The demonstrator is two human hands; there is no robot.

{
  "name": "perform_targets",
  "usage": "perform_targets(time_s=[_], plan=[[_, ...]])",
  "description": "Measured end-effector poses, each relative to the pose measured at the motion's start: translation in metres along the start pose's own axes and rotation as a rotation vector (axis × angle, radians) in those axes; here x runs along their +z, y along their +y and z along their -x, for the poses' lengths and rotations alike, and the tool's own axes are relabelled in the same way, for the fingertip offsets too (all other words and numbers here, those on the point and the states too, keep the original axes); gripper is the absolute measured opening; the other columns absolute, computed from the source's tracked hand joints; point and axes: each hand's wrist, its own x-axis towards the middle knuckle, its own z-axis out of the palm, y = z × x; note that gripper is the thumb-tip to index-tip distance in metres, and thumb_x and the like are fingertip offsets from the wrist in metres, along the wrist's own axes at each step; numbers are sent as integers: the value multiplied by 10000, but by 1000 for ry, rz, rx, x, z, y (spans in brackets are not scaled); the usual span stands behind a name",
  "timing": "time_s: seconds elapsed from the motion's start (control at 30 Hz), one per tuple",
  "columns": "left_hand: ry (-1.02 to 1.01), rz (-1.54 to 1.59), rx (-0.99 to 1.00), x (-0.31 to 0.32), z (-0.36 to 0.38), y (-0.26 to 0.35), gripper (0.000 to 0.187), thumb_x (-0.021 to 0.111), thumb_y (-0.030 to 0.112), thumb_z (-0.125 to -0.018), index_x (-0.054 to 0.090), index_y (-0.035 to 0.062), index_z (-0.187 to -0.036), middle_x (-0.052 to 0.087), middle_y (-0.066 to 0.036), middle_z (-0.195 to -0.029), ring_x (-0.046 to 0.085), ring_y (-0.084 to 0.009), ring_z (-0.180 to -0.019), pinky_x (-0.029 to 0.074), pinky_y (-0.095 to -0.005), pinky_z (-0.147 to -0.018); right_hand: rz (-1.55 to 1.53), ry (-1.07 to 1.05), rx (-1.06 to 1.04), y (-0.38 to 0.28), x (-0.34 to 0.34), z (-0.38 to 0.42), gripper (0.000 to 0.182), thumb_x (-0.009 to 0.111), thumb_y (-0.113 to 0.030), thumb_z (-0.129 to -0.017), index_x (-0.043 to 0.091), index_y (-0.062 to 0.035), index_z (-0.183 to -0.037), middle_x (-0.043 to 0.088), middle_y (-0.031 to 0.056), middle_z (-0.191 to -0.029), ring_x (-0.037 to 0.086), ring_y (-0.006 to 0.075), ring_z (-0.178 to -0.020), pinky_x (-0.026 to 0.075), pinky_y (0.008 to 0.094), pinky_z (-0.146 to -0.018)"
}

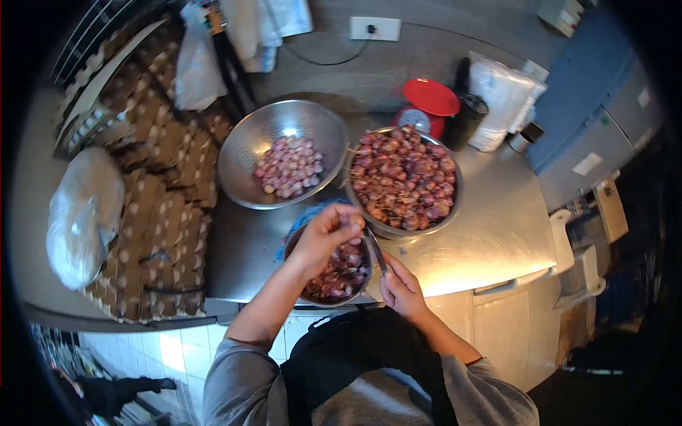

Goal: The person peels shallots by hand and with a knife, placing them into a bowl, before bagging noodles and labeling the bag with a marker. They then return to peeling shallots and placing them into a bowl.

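Observation:
My left hand (328, 238) is raised over a bowl (368, 275) of shallot skins and bits, its fingers pinched on what looks like a small shallot (357, 221), mostly hidden by the fingers. In my right hand (403, 290), closed round the handle, is a knife (376, 250) whose blade points up toward my left fingertips. A metal colander (238, 160) of peeled shallots (290, 167) stands behind on the left. Behind on the right, a large metal pot (458, 192) is heaped with unpeeled red shallots (405, 177).
Stacked egg trays (153, 241) and a plastic-wrapped bundle (84, 216) fill the left side. A red-topped scale (432, 98), a dark canister (470, 117) and plastic bags (497, 99) stand at the back of the steel table (490, 234). Another person (117, 390) is at lower left.

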Motion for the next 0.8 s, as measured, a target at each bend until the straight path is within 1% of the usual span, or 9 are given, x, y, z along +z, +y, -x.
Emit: perform_targets(time_s=[0.1, 0.27, 0.4, 0.47, 0.53, 0.57, 0.67, 0.73, 0.8], plan=[[99, 147, -85, -11, 47, -2, 259, 628, 97, -801, 532, 29, -1032, 584, -47, -940, 582, -134, -823, 484, -256, -733, 114, -60, -11, 4, 24, -12, 453, 391, -177, -935, 266, -59, -1354, 361, -48, -608, 323, 34, -489, 275, 168, -455], [160, 297, 62, -30, 87, -18, 230, 599, 102, -826, 543, 51, -1043, 580, -37, -962, 575, -120, -836, 481, -243, -740, 197, -111, 22, 20, 51, -17, 433, 388, -144, -930, 297, -86, -1349, 369, -65, -648, 310, 22, -508, 272, 165, -462], [271, 195, 96, -34, 98, -17, 238, 553, 107, -859, 534, 43, -1088, 572, -34, -966, 554, -108, -868, 475, -236, -769, 190, -94, 42, 16, 58, -21, 422, 390, -144, -930, 316, -88, -1342, 372, -62, -657, 317, 23, -512, 273, 164, -463], [285, 186, 131, -37, 99, -20, 247, 530, 111, -875, 529, 39, -1111, 565, -29, -966, 542, -99, -887, 469, -230, -786, 225, -53, 45, 16, 53, -24, 433, 372, -172, -938, 284, -59, -1346, 358, -41, -596, 327, 37, -486, 282, 174, -455], [343, 79, 133, -37, 98, -19, 272, 544, 78, -856, 531, 56, -1127, 573, -47, -971, 548, -137, -905, 454, -259, -807, 263, 2, 27, 17, 50, -25, 427, 359, -177, -943, 281, -49, -1343, 379, -33, -575, 317, 29, -472, 276, 164, -446], [366, 24, 133, -37, 96, -19, 289, 550, 62, -846, 533, 64, -1135, 577, -55, -974, 551, -156, -915, 447, -274, -818, 406, 6, -22, 23, 42, -27, 435, 384, -177, -932, 289, -55, -1338, 451, 6, -640, 402, 88, -508, 328, 216, -465], [319, -1000, 452, -48, 89, -28, 373, 605, 37, -775, 534, 67, -1139, 572, -98, -1001, 552, -236, -948, 432, -317, -837, 876, 41, -80, 23, 29, -30, 485, 447, -175, -893, 280, -68, -1336, 601, 122, -818, 588, 254, -611, 445, 354, -524], [387, -1092, 439, -39, 88, -22, 434, 631, 25, -723, 533, 76, -1143, 554, -125, -1030, 539, -283, -965, 428, -339, -838, 1243, 103, 15, -9, 50, -31, 554, 478, -166, -863, 230, -67, -1348, 613, 197, -909, 614, 353, -677, 472, 425, -567], [384, -1119, 443, -38, 81, -22, 489, 653, 15, -671, 530, 86, -1139, 508, -152, -1105, 501, -323, -1016, 421, -377, -849, 1404, 53, -28, -10, 47, -39, 623, 487, -154, -835, 168, -79, -1365, 603, 214, -904, 602, 368, -650, 473, 440, -550]])
